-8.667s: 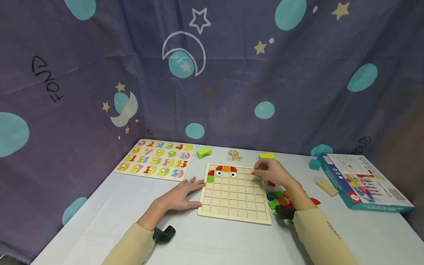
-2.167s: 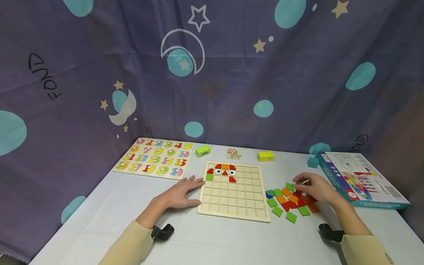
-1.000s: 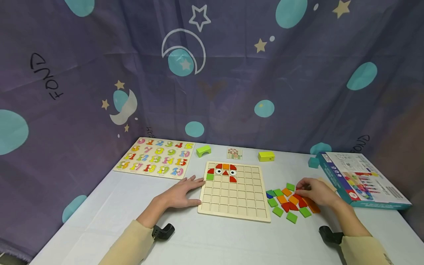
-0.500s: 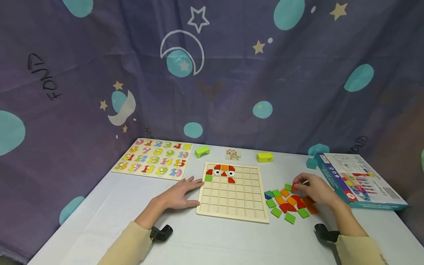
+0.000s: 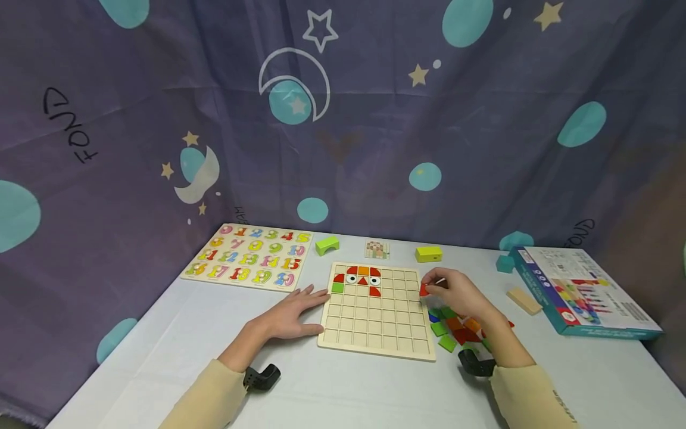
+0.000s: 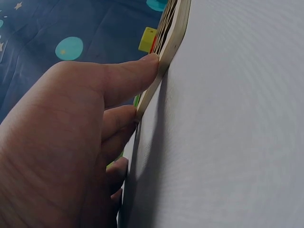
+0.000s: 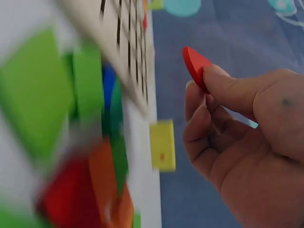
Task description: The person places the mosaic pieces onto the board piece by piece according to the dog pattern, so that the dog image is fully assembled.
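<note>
Fingertips of the right hand (image 5: pixel 455 293) pinch a red tile (image 5: pixel 424 290) just above the right edge of the grid board (image 5: pixel 375 333). Left hand (image 5: pixel 292 313) lies flat, fingers relaxed, against the board's left edge. Loose tiles (image 5: pixel 447 326) sit under the right wrist.

A purple-blue fabric backdrop (image 5: pixel 375 119) hangs behind and around the white tabletop (image 5: pixel 343 393), closing off the 9, 12 and 3 o'clock sides. It is printed with teal circles, cream stars and crescent moons, and a black handwritten word shows at 10 o'clock and again near 2 o'clock. The cloth hangs in soft folds. Light is even and dim, casting faint shadows.
</note>
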The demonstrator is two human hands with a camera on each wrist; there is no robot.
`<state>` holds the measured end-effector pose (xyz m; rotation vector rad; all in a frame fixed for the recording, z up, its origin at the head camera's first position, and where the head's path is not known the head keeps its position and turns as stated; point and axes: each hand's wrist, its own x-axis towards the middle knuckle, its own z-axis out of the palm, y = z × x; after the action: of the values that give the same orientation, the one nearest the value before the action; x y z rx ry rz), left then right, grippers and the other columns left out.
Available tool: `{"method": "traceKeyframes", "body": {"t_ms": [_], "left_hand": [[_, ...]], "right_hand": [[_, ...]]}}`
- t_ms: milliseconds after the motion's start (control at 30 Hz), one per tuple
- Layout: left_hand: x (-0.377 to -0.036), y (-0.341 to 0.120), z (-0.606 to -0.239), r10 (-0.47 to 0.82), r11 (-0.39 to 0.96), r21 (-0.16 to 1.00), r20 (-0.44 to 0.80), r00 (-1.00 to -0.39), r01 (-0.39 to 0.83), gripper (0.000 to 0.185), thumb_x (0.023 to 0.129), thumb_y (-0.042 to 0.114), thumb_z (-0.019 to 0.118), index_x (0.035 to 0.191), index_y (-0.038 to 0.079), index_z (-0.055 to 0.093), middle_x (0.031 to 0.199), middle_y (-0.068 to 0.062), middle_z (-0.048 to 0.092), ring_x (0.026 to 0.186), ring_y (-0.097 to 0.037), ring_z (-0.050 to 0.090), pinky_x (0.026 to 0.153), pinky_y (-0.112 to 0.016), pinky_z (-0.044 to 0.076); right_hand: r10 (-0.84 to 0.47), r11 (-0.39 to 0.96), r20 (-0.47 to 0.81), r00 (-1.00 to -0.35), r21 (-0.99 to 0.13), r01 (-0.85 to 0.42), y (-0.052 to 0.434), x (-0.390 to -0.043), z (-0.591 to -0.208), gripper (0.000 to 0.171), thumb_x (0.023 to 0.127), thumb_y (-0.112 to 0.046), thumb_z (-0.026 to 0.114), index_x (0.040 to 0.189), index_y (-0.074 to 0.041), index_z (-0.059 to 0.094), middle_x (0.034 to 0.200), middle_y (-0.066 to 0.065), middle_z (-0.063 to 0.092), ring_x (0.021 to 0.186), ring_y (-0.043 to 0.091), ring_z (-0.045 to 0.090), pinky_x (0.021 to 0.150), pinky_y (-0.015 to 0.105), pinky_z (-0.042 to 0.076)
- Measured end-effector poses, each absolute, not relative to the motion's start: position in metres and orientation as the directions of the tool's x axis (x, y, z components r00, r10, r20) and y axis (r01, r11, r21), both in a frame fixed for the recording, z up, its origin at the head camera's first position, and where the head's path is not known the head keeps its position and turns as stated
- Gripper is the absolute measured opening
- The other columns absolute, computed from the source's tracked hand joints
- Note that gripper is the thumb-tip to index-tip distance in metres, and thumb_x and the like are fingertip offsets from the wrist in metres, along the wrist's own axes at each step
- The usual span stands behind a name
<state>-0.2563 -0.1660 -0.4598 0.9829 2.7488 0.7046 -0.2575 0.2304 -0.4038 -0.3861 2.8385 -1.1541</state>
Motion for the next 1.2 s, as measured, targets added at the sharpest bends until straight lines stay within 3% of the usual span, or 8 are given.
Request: {"method": "traceKeyframes", "body": {"t_ms": [333, 633, 967, 1200], "left_hand": [[-0.252, -0.175, -0.462, 0.615, 0.677, 0.485, 0.040, -0.787, 0.554, 0.072, 0.093, 0.047, 0.067, 0.154, 0.015, 0.045, 0.161, 0.002, 0.036, 0.151, -0.031, 0.018, 0.122, -0.052, 0.012], [-0.250, -0.177, -0.465, 0.619, 0.669, 0.490, 0.051, -0.784, 0.560, 0.072, 0.093, 0.047, 0.067, 0.154, 0.015, 0.046, 0.160, 0.001, 0.037, 0.151, -0.032, 0.019, 0.121, -0.053, 0.013], [-0.255, -0.173, -0.461, 0.624, 0.674, 0.479, 0.039, -0.781, 0.563, 0.071, 0.093, 0.048, 0.066, 0.154, 0.018, 0.045, 0.161, 0.004, 0.035, 0.152, -0.029, 0.019, 0.122, -0.051, 0.012], [-0.258, -0.169, -0.461, 0.636, 0.674, 0.468, 0.026, -0.772, 0.571, 0.072, 0.093, 0.048, 0.065, 0.155, 0.019, 0.043, 0.162, 0.005, 0.033, 0.152, -0.028, 0.017, 0.122, -0.049, 0.011]], "right_hand": [[-0.392, 0.611, 0.110, -0.913, -0.711, -0.348, 0.165, -0.271, -0.411, 0.006, 0.098, -0.003, 0.063, 0.101, -0.004, 0.069, 0.094, 0.003, 0.065, 0.083, 0.020, 0.061, 0.073, 0.034, 0.054], [-0.460, 0.594, 0.125, -0.879, -0.693, -0.409, 0.141, -0.278, -0.423, 0.006, 0.096, 0.002, 0.065, 0.098, 0.000, 0.069, 0.090, 0.001, 0.063, 0.079, 0.017, 0.058, 0.070, 0.033, 0.052], [-0.435, 0.657, 0.094, -0.896, -0.647, -0.387, 0.137, -0.279, -0.433, 0.010, 0.093, 0.003, 0.066, 0.095, -0.005, 0.070, 0.088, -0.001, 0.064, 0.082, 0.016, 0.057, 0.077, 0.034, 0.051], [-0.418, 0.695, 0.105, -0.902, -0.603, -0.392, 0.138, -0.276, -0.438, 0.001, 0.094, -0.004, 0.070, 0.094, -0.003, 0.070, 0.088, -0.002, 0.065, 0.082, 0.015, 0.058, 0.079, 0.036, 0.052]]}}
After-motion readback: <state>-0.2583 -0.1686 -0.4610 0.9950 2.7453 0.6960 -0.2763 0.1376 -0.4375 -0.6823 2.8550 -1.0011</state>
